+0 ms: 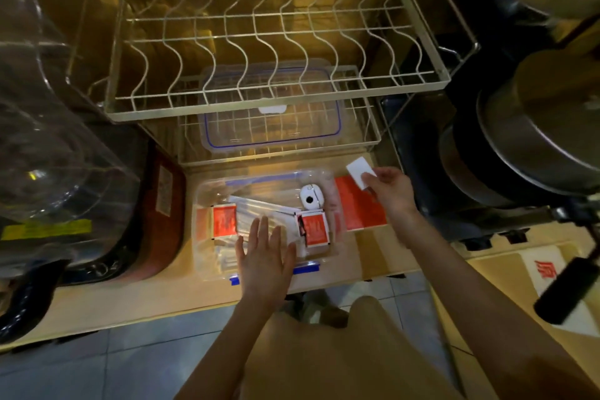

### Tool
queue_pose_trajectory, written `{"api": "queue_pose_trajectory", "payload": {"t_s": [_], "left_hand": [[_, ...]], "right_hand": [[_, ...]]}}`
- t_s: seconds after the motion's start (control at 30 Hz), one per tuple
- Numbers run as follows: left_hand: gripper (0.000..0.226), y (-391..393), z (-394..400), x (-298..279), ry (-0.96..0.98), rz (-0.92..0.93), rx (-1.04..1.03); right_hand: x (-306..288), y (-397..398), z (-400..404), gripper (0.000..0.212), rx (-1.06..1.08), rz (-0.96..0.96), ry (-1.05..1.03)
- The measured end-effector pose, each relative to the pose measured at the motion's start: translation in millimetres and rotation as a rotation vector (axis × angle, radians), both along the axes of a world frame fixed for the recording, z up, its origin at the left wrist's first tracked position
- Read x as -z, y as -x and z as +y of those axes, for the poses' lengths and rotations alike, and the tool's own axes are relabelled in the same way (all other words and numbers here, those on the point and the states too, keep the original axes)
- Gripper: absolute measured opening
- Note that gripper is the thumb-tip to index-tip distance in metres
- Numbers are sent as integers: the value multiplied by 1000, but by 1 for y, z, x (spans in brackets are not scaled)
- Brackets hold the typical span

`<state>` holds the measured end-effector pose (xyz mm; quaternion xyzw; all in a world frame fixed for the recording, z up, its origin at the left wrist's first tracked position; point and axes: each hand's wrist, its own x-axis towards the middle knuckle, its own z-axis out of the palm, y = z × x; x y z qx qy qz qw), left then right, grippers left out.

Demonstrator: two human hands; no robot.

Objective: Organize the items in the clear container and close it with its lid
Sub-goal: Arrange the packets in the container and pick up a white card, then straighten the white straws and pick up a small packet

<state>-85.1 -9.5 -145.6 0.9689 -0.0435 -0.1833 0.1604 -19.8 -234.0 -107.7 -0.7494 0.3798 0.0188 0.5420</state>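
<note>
The clear container (207, 191) with blue clips sits on a wooden board below the wire rack. Inside lie two red packets (224, 221) (314, 227), a white round gadget (311, 195) and clear wrapped items (259, 209). Its lid (272, 136), clear with a blue seal, rests on the lower wire shelf behind the container. My left hand (264, 256) hovers flat with spread fingers over the container's front half. My right hand (391, 187) pinches a small white card (358, 170) above a red booklet (358, 204) lying just right of the container.
A two-tier wire dish rack (279, 42) stands behind. A large clear water jug (48, 140) fills the left. Stacked metal pots (535, 140) sit at right, with a black handle (565, 289) jutting near my right arm. Tiled floor lies in front.
</note>
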Motion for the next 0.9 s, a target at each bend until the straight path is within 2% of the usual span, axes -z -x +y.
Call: {"api": "queue_pose_trajectory", "payload": {"t_s": [0.13,0.37,0.5,0.6,0.7,0.83,0.9], "left_hand": [[91,-3,-3,5,11,1,-60],[91,-4,-5,3,-13,27,-51],[88,-3,-5,2,-2,7,-50],[87,-4,-4,1,5,36,-32],[78,-4,-4,-1,31,79,-19],[42,-17,5,-10,329,91,-236],[35,-28,14,-15,381,30,-303]], "right_hand": [[17,6,-6,34,-22,93,59],[21,15,-8,35,-285,140,375],[19,13,-9,37,-351,184,435],[14,13,-5,31,-335,113,502],[2,12,9,24,-378,-59,571],[-13,11,40,15,-632,-235,457],[-12,10,54,15,-746,-244,374]]}}
